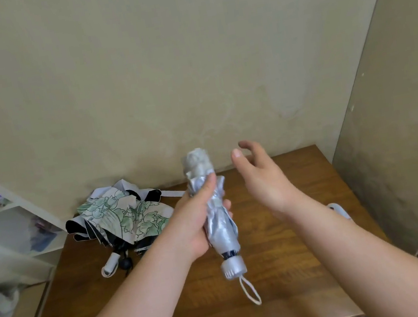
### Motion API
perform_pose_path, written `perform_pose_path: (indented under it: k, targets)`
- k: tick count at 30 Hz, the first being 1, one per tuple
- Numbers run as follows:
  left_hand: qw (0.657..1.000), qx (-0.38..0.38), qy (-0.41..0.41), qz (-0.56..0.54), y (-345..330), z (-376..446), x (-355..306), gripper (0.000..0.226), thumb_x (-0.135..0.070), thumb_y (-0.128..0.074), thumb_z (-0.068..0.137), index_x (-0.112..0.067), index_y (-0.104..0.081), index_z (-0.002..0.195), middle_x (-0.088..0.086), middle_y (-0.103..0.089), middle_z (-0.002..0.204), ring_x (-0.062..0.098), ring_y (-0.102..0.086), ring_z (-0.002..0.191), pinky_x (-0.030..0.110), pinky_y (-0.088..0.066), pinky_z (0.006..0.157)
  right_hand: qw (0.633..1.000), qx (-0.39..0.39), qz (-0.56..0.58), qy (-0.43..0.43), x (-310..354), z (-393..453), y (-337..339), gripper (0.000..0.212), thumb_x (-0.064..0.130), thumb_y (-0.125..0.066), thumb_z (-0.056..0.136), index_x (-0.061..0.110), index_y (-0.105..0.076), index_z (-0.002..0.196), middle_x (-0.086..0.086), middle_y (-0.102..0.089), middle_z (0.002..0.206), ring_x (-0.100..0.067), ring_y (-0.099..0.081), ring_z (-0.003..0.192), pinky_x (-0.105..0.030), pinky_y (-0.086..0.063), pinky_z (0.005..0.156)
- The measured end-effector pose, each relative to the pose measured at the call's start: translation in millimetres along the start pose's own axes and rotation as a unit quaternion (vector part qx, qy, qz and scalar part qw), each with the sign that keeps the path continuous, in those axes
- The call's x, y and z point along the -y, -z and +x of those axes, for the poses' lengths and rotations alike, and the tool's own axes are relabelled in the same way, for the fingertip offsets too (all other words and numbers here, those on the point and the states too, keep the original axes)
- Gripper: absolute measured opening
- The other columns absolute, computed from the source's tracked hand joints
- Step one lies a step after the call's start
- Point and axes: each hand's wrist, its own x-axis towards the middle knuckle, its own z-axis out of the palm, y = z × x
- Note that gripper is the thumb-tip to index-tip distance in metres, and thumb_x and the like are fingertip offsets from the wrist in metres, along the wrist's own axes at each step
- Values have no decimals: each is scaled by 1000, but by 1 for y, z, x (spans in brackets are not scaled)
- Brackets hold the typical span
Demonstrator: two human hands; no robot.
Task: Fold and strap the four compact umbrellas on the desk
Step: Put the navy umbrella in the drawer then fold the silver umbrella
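Above the wooden desk (291,290), the left hand (197,215) grips a folded silver umbrella (219,222) held nearly upright, handle near and down, tip toward the far wall. Right hand (263,177) hovers beside it, fingers relaxed. Far left lie unfolded floral umbrellas (127,218).

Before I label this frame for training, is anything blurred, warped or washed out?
Head view: right hand slightly motion-blurred; left hand and silver umbrella fairly sharp; wide-angle bending tilts the shelf and the right wall; soft, even light, no harsh glare.
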Motion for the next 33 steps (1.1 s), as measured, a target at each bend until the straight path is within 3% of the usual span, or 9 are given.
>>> perform_pose_path:
  k: [2, 4, 8, 11, 13, 16, 21, 27, 33]
  targets:
    - [997, -15, 8, -71, 12, 8, -8, 36, -44, -80, 85, -15, -74, 105, 2, -69, 84, 16, -66, 71, 34, -56, 70, 997, 3, -25, 79, -15, -19, 9, 13, 27, -72, 97, 24, -67, 109, 8, -66, 90, 0, -56, 74, -25, -46, 74]
    - [994, -34, -1, -108, 20, 16, -14, 31, -44, -76, 88, -15, -74, 100, -1, -67, 82, 15, -65, 72, 34, -53, 72, 986, 91, -40, 132, -28, -37, 9, 10, 16, -79, 91, 24, -73, 90, 6, -66, 81, -5, -56, 72, -26, -46, 70]
    - [990, -90, -27, -108, 22, 23, -20, 50, -44, -79, 88, -16, -67, 129, 3, -72, 100, 18, -69, 83, 35, -60, 73, 947, 162, -146, 238, -40, -53, -1, 21, 21, -86, 83, 29, -73, 98, 6, -63, 95, -16, -63, 91, -19, -47, 79]
    - [993, -82, -14, -89, 20, 20, -24, 42, -32, -74, 94, -7, -61, 125, 12, -63, 104, 27, -66, 92, 45, -58, 90, 958, 137, -135, 211, -44, -52, -4, 29, 17, -84, 84, 33, -73, 106, 11, -60, 105, -16, -65, 90, -20, -51, 75]
    - [995, -68, -4, -74, 21, 18, -24, 27, -19, -66, 97, -3, -61, 118, 16, -61, 97, 29, -65, 86, 46, -59, 82, 977, 120, -78, 159, -43, -51, -3, 28, 9, -80, 84, 33, -73, 97, 8, -62, 103, -18, -67, 75, -31, -56, 65]
    - [996, -61, -33, -57, 30, 19, -22, 38, -9, -71, 94, -5, -61, 130, 23, -73, 111, 33, -74, 98, 53, -62, 80, 988, 141, 5, 66, -39, -50, 1, 25, 0, -73, 83, 23, -69, 92, -8, -65, 96, -27, -61, 57, -31, -48, 50]
    - [992, -78, -93, -46, 28, 18, -20, 39, -11, -81, 86, -10, -69, 123, 11, -76, 93, 25, -76, 85, 54, -61, 90, 983, 158, 86, 24, -36, -51, 2, 16, 16, -73, 77, 25, -74, 90, -6, -70, 98, -26, -61, 74, -43, -52, 71]
    - [988, -107, -108, -38, 20, 20, -19, 33, -5, -78, 89, -9, -70, 120, 17, -76, 100, 29, -77, 85, 58, -60, 90, 957, 101, -148, 229, -31, -48, 4, 20, 13, -82, 78, 27, -72, 89, 12, -64, 96, -14, -67, 86, -31, -56, 76]
    - [989, -124, -82, -17, 15, 19, -18, 20, -6, -73, 93, -8, -67, 112, 33, -72, 110, 39, -74, 93, 61, -60, 85, 853, 50, -367, 368, -33, -46, 3, 16, 31, -61, 87, 24, -75, 88, 9, -65, 92, -21, -64, 67, -38, -53, 53]
